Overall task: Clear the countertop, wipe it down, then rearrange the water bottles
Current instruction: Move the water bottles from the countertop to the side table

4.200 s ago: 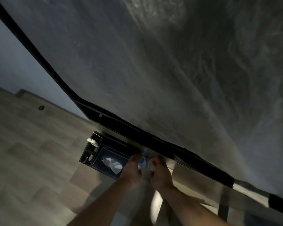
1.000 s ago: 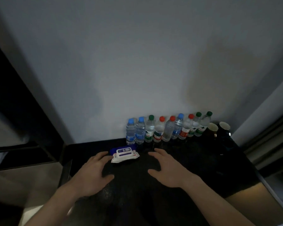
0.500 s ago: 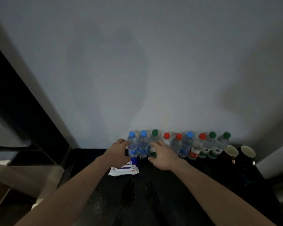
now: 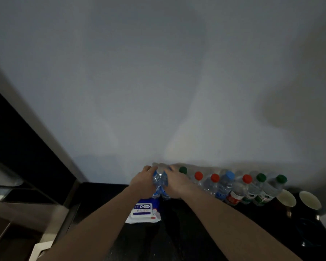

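A row of water bottles stands along the wall at the back of the black countertop (image 4: 196, 232). My left hand (image 4: 143, 182) grips the leftmost blue-capped bottle (image 4: 156, 182) near its top. Beside it, my right hand (image 4: 175, 183) grips the second blue-capped bottle (image 4: 164, 183). The two bottles stand upright and touch each other between my hands. To the right stand a green-capped bottle (image 4: 183, 170), two red-capped bottles (image 4: 198, 175), another blue-capped one (image 4: 225, 184), a red-capped one (image 4: 240, 189) and two green-capped ones (image 4: 269, 191).
A white and blue pack of wet wipes (image 4: 143, 211) lies on the counter under my left wrist. Two dark cups (image 4: 286, 199) with pale insides stand at the right end of the row. A dark cabinet edge (image 4: 45, 147) rises on the left.
Both hands have moved forward from the counter to the left end of the row and closed round the two blue-capped bottles. The view has tilted up toward the wall.
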`<state>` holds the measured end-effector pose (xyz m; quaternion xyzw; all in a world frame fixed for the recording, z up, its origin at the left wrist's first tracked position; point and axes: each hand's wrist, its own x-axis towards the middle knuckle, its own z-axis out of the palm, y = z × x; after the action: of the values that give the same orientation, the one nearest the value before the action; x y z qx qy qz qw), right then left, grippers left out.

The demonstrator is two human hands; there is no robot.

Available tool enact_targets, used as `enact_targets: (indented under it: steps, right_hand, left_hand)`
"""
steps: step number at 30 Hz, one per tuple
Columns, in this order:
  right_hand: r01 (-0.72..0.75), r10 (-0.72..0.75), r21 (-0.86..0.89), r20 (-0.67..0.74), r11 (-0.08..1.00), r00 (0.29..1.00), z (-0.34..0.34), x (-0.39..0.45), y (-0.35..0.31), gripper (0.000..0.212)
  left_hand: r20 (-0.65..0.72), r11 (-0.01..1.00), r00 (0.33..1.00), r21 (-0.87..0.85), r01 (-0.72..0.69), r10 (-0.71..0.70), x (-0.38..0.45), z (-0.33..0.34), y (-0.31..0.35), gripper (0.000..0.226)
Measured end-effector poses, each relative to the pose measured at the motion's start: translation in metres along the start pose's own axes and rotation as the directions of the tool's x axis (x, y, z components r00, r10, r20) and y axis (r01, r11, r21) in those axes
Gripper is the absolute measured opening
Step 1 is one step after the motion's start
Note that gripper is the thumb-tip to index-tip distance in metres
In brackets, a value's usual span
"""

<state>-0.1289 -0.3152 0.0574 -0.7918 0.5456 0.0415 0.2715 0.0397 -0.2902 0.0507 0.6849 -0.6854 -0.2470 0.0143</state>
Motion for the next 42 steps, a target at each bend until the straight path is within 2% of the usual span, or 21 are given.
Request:
enact_targets:
  steps: [5, 8, 12, 17, 25, 32, 37, 42]
  right_hand:
    - [-0.003, 0.005, 0.063, -0.047, 0.998, 0.999, 0.005, 0.007, 0.006, 0.067]
    - [-0.004, 0.014, 0.093, -0.101, 0.996, 0.995, 0.007, 0.007, 0.009, 0.055]
    - [0.013, -0.002, 0.093, -0.123, 0.996, 0.992, 0.009, -0.008, 0.006, 0.048]
    - [0.13, -0.069, 0.175, -0.315, 0.976, 0.946, -0.001, -0.054, 0.006, 0.032]
    - [0.302, -0.144, 0.307, -0.446, 0.903, 0.883, -0.038, -0.164, -0.01, 0.034]
    - [0.324, -0.173, 0.353, -0.397, 0.878, 0.902, -0.012, -0.247, -0.025, 0.051]
    - [0.32, -0.234, 0.342, -0.269, 0.884, 0.934, 0.022, -0.284, -0.053, 0.039]
    - [0.324, -0.294, 0.358, -0.136, 0.876, 0.946, 0.053, -0.311, -0.097, 0.039]
  left_hand:
    - [-0.108, 0.999, 0.994, -0.025, 0.031, -0.034, 0.005, 0.006, 0.0, 0.047]
    - [-0.139, 0.999, 0.99, -0.023, 0.033, -0.036, 0.003, 0.005, 0.0, 0.036]
    - [-0.217, 1.0, 0.976, -0.008, 0.003, -0.004, -0.012, 0.004, 0.001, 0.034]
    - [-0.386, 0.988, 0.921, -0.115, -0.103, 0.051, -0.054, -0.013, 0.009, 0.033]
    - [-0.567, 0.932, 0.823, -0.287, -0.221, 0.02, -0.162, -0.042, 0.035, 0.031]
    - [-0.567, 0.918, 0.822, -0.349, -0.187, -0.048, -0.272, -0.03, 0.04, 0.032]
    - [-0.526, 0.951, 0.848, -0.288, -0.109, -0.062, -0.345, -0.009, 0.022, 0.039]
    - [-0.51, 0.948, 0.852, -0.314, -0.055, -0.12, -0.411, 0.002, -0.007, 0.04]
